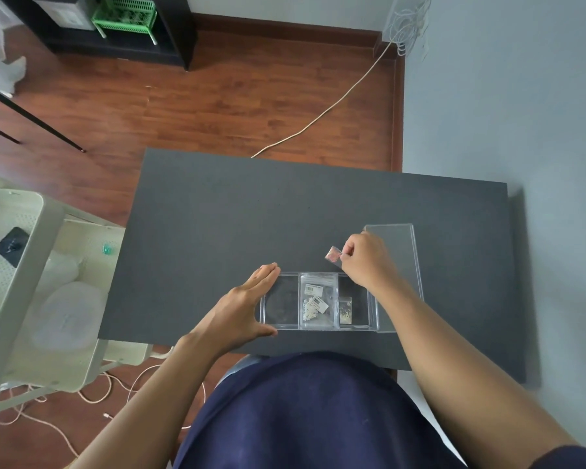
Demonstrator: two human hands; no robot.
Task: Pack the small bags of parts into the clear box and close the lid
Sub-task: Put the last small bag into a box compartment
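Pinching small pinkish parts bag (333, 254) by corner, right hand (362, 262) at 1 o'clock of clear box (374, 311). Left hand (247, 301) flat, fingers together, bracing box at 9 o'clock. Two bags inside; lid (403, 262) at 3 o'clock. Risk: light pinch, bag slips onto table (217, 214).

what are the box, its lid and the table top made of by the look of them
Clear box: seemingly hard transparent plastic, glossy; the dark table shows through its walls and dividers.
Lid: apparently the same clear plastic, with bright edges and a faint sheen.
Table: dark grey, matte, no glare; possibly laminate or painted board, hard to tell.
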